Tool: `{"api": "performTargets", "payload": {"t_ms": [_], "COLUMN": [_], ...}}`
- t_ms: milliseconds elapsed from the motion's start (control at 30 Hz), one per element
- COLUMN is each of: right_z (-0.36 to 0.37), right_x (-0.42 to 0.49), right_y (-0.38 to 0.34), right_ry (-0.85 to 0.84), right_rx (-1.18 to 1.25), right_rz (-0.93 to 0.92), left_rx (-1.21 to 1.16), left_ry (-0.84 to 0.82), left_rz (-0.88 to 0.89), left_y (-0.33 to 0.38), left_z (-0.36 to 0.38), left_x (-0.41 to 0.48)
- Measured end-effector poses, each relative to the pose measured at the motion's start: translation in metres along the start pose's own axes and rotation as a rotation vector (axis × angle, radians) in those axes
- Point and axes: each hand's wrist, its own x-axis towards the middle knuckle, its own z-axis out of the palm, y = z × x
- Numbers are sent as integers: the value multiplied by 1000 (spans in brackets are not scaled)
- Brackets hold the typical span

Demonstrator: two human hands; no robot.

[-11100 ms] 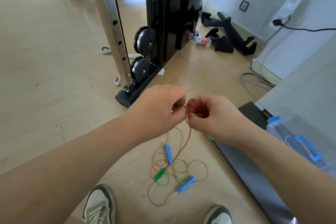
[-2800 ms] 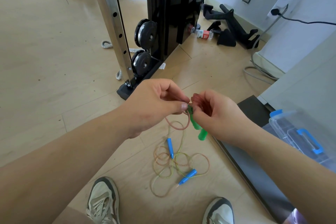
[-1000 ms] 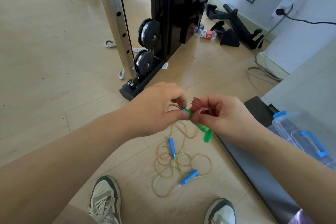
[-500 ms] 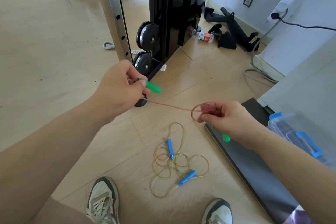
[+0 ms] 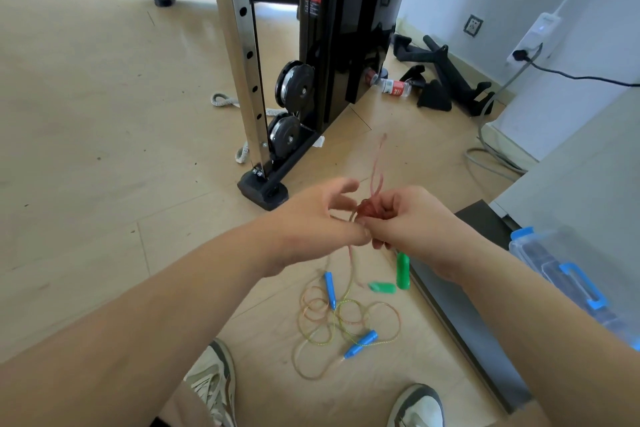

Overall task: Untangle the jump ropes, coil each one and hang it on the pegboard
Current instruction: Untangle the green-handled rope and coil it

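My right hand (image 5: 412, 224) grips a small coil of the red jump rope (image 5: 370, 208) at chest height over the floor. A loose loop of that rope flicks upward above the coil. One green handle (image 5: 402, 270) hangs below my right hand, and the other green handle (image 5: 382, 287) dangles blurred beside it. My left hand (image 5: 320, 215) is right against the coil with its fingers spread, and a red strand runs down beneath it. The blue-handled rope (image 5: 334, 321) lies in loose tangled loops on the floor between my shoes.
A cable machine with a steel upright (image 5: 242, 55) and black foot (image 5: 263, 191) stands just ahead. To the right are a dark floor board (image 5: 460, 308) and a clear box with blue latches (image 5: 568, 276). A water bottle (image 5: 394, 87) and grey cable (image 5: 491, 158) lie by the wall.
My left hand has let go of the green handle and come back from the far left to the coil. That handle now dangles low. A loop of red rope has flipped upward.
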Motion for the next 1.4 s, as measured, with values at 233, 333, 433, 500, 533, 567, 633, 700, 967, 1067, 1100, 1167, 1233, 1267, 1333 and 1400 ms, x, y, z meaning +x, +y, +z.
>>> {"api": "performTargets", "payload": {"t_ms": [233, 333, 433, 500, 533, 567, 633, 700, 967, 1067, 1100, 1167, 1233, 1267, 1333, 1400], "right_z": [-30, -30, -15, -8, -7, -9, -15, -20, -27, -28, -29, -34, -36, -35, -28, -21], "right_x": [-18, -17, -14, -13, -12, -11, -11, -10, 7, 12, 15, 20, 21, 21, 19, 16], "right_y": [-17, -7, 0, 5, 8, 11, 15, 17, 25, 28, 30, 35, 37, 36, 31, 25], "right_ry": [-295, -185, -117, -137, -153, -165, -182, -215, -224, -187, -116, 60, 173, 190, 159, 83], "right_rx": [111, 50, 4, 18, 22, 25, 60, 141, 437, 666, 776, 942, 996, 987, 944, 896], "right_rz": [9, 71, 88, 88, 82, 73, 47, 34, 44, 132, 178, 275, 339, 352, 337, 278], "left_rx": [238, 331, 405, 544, 609, 631, 610, 603, 524, 418, 406, 566, 843, 939, 991, 916], "left_ry": [135, 333, 175, 36, 12, -1, -16, -22, 203, 224, 210, 171, 41, -55, -228, -264], "left_rz": [70, 112, 247, 284, 278, 261, 239, 230, 481, 511, 491, 358, 105, -25, -214, -254], "left_y": [17, 14, 11, 7, 6, 3, 0, -1, -1, 1, 1, 0, -5, -8, -11, -13], "left_z": [-31, -27, -5, 7, 8, 7, -2, -11, -22, -21, -21, -27, -35, -35, -26, -15], "left_x": [-3, -1, 0, 3, 5, 9, 14, 17, 22, 20, 19, 20, 20, 20, 19, 22]}}
